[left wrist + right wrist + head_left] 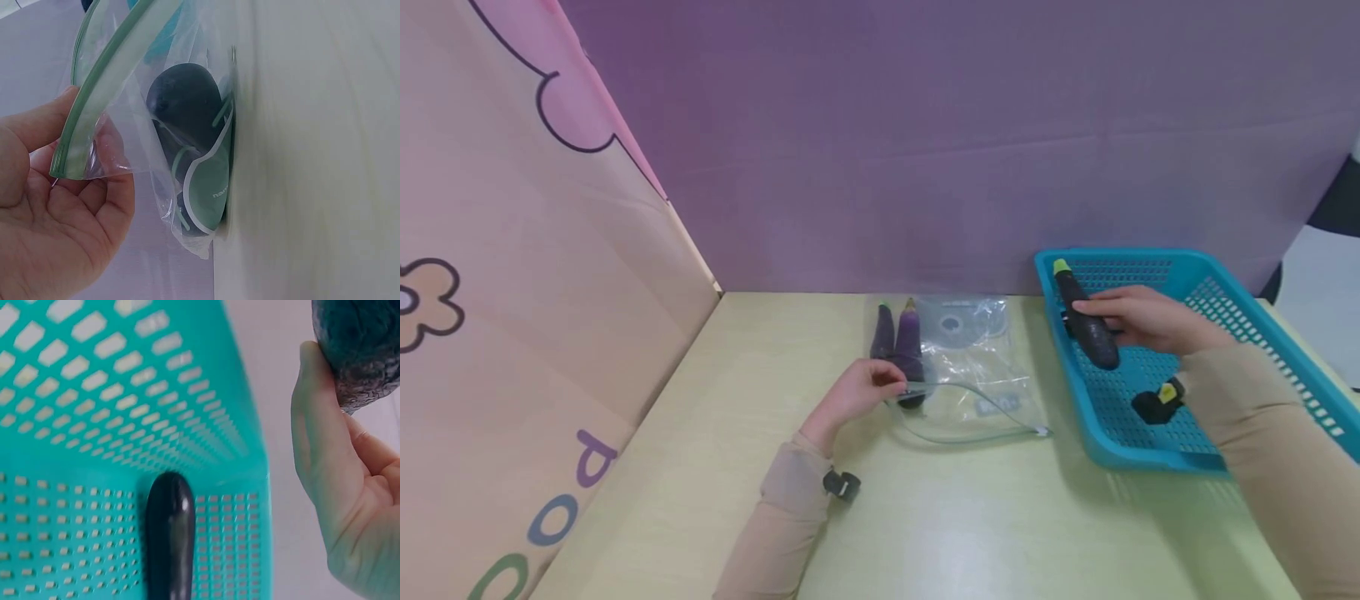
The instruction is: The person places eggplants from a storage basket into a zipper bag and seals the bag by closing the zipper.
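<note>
My left hand (865, 387) pinches the green-edged rim of a clear zip bag (962, 367), whose mouth gapes to the right. Inside the bag, a purple eggplant (908, 329) lies beside a darker eggplant (882, 329) with a green tip. The left wrist view shows a rounded dark eggplant end (185, 94) through the plastic, near the left hand (81, 200). Over the basket's left side, my right hand (1150, 321) grips a dark eggplant (1090, 329) with a light green tip. In the right wrist view the right hand (350, 469) holds that wrinkled eggplant (359, 350), partly cut off.
A blue-green perforated basket (1090, 442) stands at the table's right, against the purple backdrop (962, 150). In it lies another dark eggplant (172, 537) along one wall. A printed cloth wall (550, 292) bounds the left side of the pale table (925, 533).
</note>
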The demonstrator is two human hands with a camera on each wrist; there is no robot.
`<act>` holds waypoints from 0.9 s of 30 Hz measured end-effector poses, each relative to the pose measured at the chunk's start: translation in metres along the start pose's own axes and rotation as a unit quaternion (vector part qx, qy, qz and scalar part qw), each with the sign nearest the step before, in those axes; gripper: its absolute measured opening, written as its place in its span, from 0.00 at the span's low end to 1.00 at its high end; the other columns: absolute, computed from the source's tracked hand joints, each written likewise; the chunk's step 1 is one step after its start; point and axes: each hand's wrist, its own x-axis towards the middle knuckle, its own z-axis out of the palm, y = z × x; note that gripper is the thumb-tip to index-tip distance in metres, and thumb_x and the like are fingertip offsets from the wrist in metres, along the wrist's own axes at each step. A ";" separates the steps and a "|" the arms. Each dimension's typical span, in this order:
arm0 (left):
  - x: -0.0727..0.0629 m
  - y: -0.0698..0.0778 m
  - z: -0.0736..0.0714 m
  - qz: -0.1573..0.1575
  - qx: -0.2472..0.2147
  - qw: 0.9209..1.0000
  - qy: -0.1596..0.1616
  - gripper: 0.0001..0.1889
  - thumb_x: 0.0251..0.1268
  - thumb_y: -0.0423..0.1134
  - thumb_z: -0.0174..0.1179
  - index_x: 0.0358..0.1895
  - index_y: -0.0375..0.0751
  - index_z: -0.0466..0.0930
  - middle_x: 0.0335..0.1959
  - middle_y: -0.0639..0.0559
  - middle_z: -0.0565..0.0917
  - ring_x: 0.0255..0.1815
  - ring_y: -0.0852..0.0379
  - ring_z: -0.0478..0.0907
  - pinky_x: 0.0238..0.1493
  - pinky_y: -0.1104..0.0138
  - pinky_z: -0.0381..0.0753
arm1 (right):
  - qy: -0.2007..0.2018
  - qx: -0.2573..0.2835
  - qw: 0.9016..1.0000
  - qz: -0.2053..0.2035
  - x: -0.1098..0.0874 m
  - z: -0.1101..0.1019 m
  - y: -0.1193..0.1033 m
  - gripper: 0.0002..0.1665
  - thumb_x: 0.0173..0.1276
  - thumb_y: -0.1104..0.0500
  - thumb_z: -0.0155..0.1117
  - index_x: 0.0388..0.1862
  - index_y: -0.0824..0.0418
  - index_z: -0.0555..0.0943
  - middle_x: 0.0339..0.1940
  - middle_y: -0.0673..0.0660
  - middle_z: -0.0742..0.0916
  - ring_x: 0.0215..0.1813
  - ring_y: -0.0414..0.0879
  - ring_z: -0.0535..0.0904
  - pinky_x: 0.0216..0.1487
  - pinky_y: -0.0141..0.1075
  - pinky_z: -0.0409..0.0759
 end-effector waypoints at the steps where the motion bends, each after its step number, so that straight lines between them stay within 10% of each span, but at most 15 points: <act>1: 0.000 0.000 0.000 0.000 0.000 1.000 0.000 0.07 0.61 0.32 0.61 0.40 0.33 0.82 0.36 0.46 0.84 0.35 0.59 0.78 0.40 0.71 0.79 | -0.001 -0.001 1.000 -0.004 0.000 0.002 -0.002 0.47 0.75 0.45 0.46 0.73 0.75 0.38 0.73 0.75 0.52 0.53 0.38 0.79 0.52 0.36 0.80; 6: 0.000 0.001 0.000 -0.002 -0.001 1.000 -0.001 0.08 0.61 0.32 0.61 0.40 0.33 0.82 0.36 0.45 0.84 0.36 0.58 0.78 0.40 0.70 0.79 | -0.013 -0.002 1.000 -0.019 -0.004 0.013 -0.013 0.44 0.76 0.49 0.46 0.72 0.76 0.40 0.73 0.76 0.53 0.41 0.24 0.76 0.51 0.35 0.80; 15: 0.001 0.002 0.001 -0.006 0.002 1.000 0.002 0.08 0.61 0.33 0.61 0.41 0.32 0.82 0.36 0.46 0.84 0.36 0.58 0.78 0.40 0.70 0.79 | -0.059 -0.041 0.997 -0.038 -0.012 0.040 -0.036 0.42 0.75 0.51 0.49 0.72 0.76 0.46 0.71 0.75 0.60 0.56 0.40 0.75 0.56 0.46 0.79; 27: 0.003 0.002 0.001 -0.011 -0.001 1.000 0.003 0.08 0.61 0.33 0.61 0.41 0.33 0.82 0.37 0.46 0.84 0.37 0.58 0.78 0.41 0.71 0.78 | -0.108 -0.068 0.991 -0.050 -0.020 0.074 -0.049 0.30 0.69 0.53 0.58 0.60 0.74 0.70 0.48 0.59 0.84 0.46 0.45 0.81 0.47 0.44 0.83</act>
